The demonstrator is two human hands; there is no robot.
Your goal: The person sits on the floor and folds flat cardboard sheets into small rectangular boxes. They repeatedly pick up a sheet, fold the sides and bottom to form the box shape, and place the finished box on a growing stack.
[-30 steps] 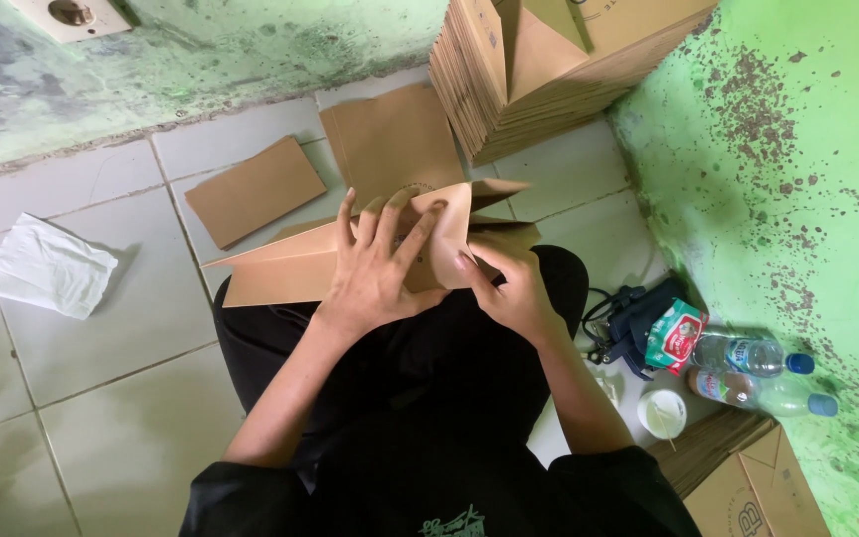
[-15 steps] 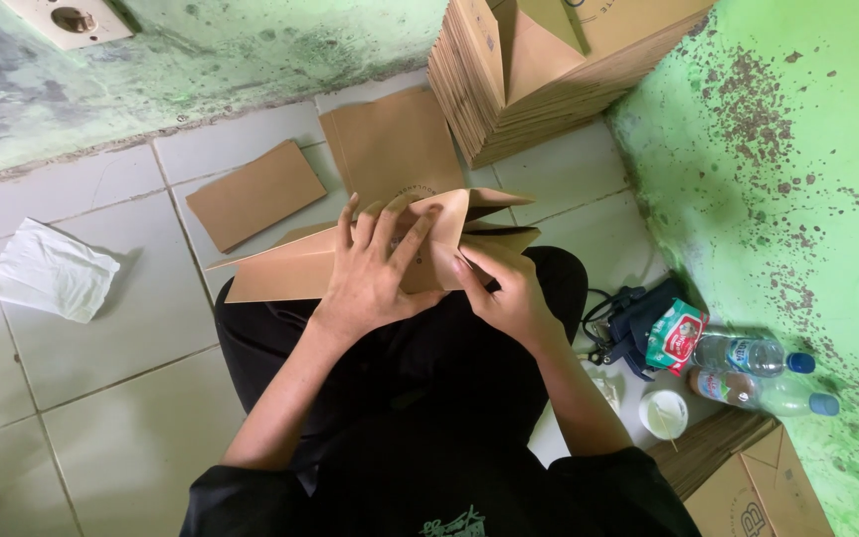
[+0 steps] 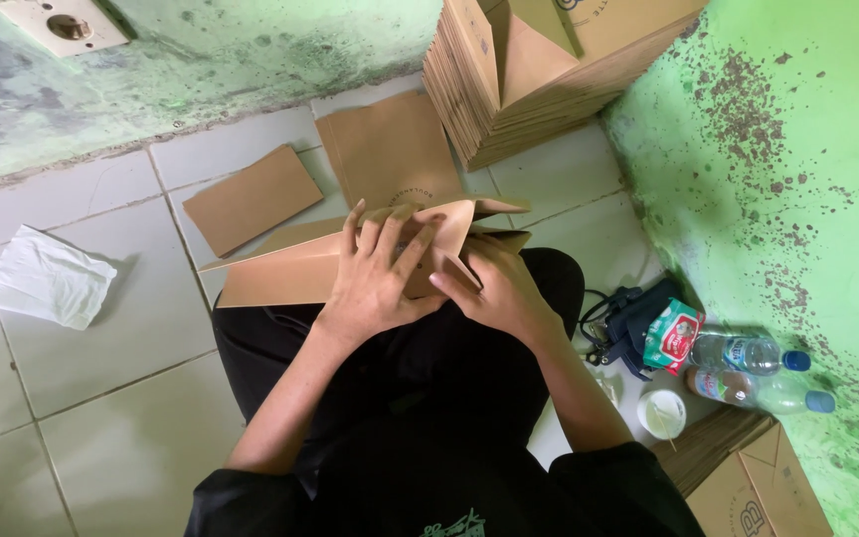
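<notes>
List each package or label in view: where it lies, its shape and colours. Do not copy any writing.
Snack packet: right of the knees, crumpled, green, red and white.
Two bottles: lying by the green wall, clear plastic, blue caps, pale labels.
Brown paper bag: flat, under both hands.
Bag stack: top, brown.

Your left hand (image 3: 375, 273) lies palm down with its fingers (image 3: 398, 231) spread and pointing far. Your right hand (image 3: 499, 288) sits just beside it, touching at the fingertips, fingers curled inward. Both forearms are bare and angle toward each other from your near sides.
</notes>
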